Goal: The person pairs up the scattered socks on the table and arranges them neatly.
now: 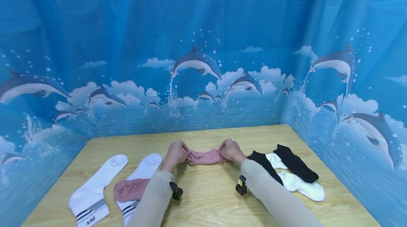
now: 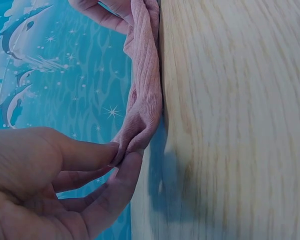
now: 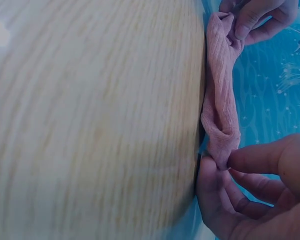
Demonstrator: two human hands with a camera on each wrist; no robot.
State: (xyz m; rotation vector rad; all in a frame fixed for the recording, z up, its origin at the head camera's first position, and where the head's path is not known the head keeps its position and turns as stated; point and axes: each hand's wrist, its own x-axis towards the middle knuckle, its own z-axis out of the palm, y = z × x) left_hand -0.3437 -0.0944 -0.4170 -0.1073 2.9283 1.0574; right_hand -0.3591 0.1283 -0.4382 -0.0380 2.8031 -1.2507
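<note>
A pink ribbed sock (image 1: pixel 205 157) stretches sideways between both hands, close over the middle of the wooden table. My left hand (image 1: pixel 177 152) pinches its left end between thumb and fingers; in the left wrist view that end (image 2: pixel 135 131) is folded where the thumb presses it. At the other end my right hand (image 1: pixel 231 150) pinches the sock, and the right wrist view shows thumb and forefinger gripping the gathered tip (image 3: pixel 221 152). A second pink sock (image 1: pixel 130 189) lies to the left, across a white striped sock (image 1: pixel 144 166), partly hidden by the left sleeve.
Another white sock (image 1: pixel 90 190) with black stripes lies at the far left of the table (image 1: pixel 203 202). On the right, black socks (image 1: pixel 295 163) and white socks (image 1: pixel 305 186) overlap, partly behind the right sleeve. A blue dolphin-print curtain (image 1: pixel 203 114) encloses the table's back and sides.
</note>
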